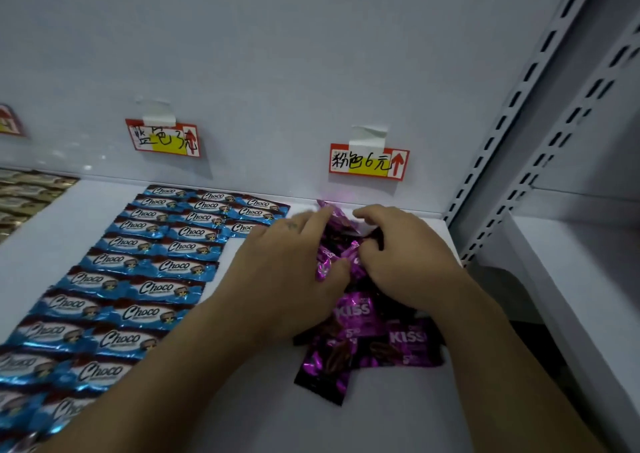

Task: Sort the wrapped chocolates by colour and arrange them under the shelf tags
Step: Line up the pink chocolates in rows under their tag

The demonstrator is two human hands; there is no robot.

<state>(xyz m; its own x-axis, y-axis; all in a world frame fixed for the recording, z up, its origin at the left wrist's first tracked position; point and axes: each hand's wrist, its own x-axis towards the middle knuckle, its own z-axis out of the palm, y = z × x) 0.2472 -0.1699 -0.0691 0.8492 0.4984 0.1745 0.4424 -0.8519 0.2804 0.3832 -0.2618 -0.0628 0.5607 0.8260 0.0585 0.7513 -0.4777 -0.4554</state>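
The white shelf (242, 400) is smooth and flat. Blue foil "Choco" chocolates (138, 265) lie on its left in overlapping rows, flat and glossy, under the blue tag (162, 139). The purple chocolates (353, 317), crinkled shiny "KISS" packets, sit in a loose heap to the right below the pink tag (369, 162). The left grip (294, 262) and right grip (405, 262) both dig into the heap's far end, fingers curled, each pinching purple wrappers.

Choco packets (138, 289) lie in rows below the middle tag (162, 139), Kiss packets (356, 310) piled rightward below the right tag (369, 163).
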